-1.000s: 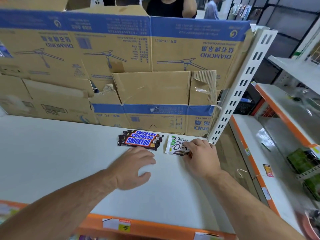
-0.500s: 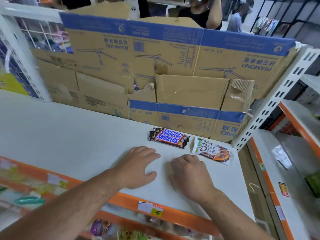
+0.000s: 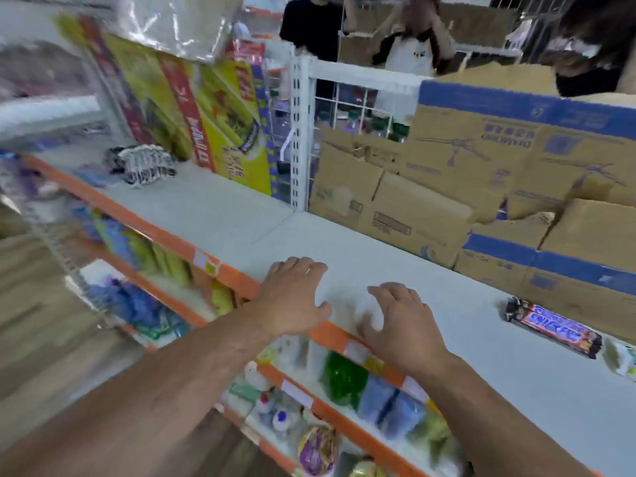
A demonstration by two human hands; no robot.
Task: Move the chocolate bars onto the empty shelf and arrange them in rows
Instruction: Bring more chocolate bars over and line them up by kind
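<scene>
Bare and empty, both hands hover palm-down over the front of the white shelf [image 3: 447, 315], fingers spread and holding nothing. The left hand [image 3: 296, 297] sits over the orange front edge [image 3: 237, 280], a ring showing on one finger; the right hand [image 3: 402, 321] is just beside it, fingertips blurred. Off to the right, well apart from either hand, the Snickers bars [image 3: 554, 327] lie flat on the shelf near the back, stacked close together, though how many is hard to tell. Just past them at the frame's edge sits a white-wrapped bar [image 3: 624, 361], mostly cut off. Behind stands a wall of flattened cardboard boxes [image 3: 481, 173] with blue bands. A white slotted upright [image 3: 299, 132] divides this bay from the one to the left, where yellow-green packages [image 3: 220, 111] lean and a dark-and-white bundle [image 3: 144, 163] rests. Below, the lower shelves [image 3: 344, 390] hold blurred goods. People stand beyond the shelving.
</scene>
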